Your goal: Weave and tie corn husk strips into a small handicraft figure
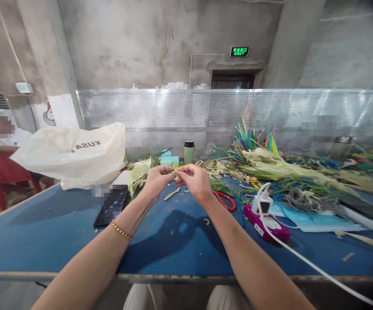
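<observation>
My left hand [156, 183] and my right hand [196, 184] meet above the middle of the blue table, fingertips pinched together. Between them is a small pale-green piece [175, 173], like a bit of corn husk; the fingers hide most of it. Just beyond the left hand lies a crumpled pale husk [138, 173]. A green lidded bottle [189, 153] stands behind the hands, beside light-blue rolls [169, 160]. To the right of my right hand are red-handled scissors [225, 201], their blades not clearly visible. Loose husk scraps [172, 193] lie beneath the fingers.
A large white plastic bag [73, 150] and a dark tablet [111, 210] are at left. Husks [270, 165], coloured stems and wire coils fill the right. A white cable runs from a charger on a purple power block [272, 228] across the front edge. A person sits far left.
</observation>
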